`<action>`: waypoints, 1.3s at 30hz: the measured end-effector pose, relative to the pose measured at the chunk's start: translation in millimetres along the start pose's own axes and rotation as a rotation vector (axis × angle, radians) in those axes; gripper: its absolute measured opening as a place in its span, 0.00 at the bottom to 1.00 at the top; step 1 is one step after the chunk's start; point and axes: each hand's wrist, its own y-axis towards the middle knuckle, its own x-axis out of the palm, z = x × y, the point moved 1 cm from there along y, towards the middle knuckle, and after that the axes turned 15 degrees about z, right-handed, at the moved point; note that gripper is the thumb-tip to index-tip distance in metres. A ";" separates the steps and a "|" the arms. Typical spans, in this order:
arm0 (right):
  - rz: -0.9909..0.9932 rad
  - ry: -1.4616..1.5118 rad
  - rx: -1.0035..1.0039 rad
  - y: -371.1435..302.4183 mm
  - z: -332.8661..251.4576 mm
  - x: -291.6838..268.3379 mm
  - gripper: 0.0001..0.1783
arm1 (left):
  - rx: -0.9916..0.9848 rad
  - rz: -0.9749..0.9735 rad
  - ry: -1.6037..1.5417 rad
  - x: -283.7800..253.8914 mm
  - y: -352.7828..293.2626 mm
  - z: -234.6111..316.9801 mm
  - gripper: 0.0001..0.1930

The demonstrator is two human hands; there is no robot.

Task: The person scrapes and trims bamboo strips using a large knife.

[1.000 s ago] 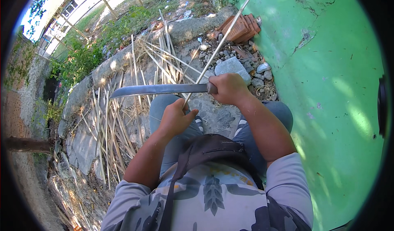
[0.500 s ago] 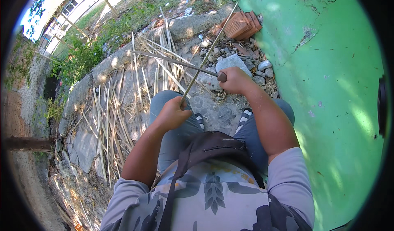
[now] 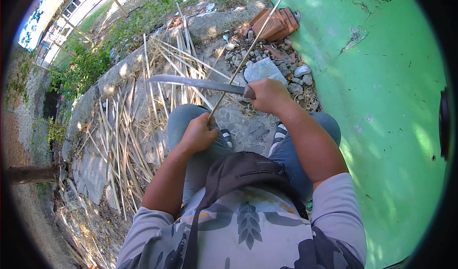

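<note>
My left hand [image 3: 198,133], fingers clamped on a stick [image 3: 256,40], right hand [image 3: 268,95], fingers clamped on a knife [image 3: 200,82], which crosses the stick, more level than before

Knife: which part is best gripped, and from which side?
Probably the handle, coming from the person's right, where the right hand grips it. The long, bare blade points to the left and crosses the strip, so a hand coming from the left would meet metal first. The handle looks thicker than the blade, though the fist hides much of it.
</note>
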 end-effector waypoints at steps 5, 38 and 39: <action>-0.130 0.005 -0.043 -0.6 -4.9 1.2 0.08 | 0.041 0.015 0.034 -2.0 -3.3 6.4 0.12; -0.098 -0.116 -0.097 0.4 -1.0 1.9 0.11 | 0.114 -0.032 0.102 2.1 -0.8 -5.2 0.14; -0.100 -0.113 -0.100 2.2 4.8 4.8 0.11 | 0.138 -0.021 0.107 0.4 -2.9 -5.4 0.14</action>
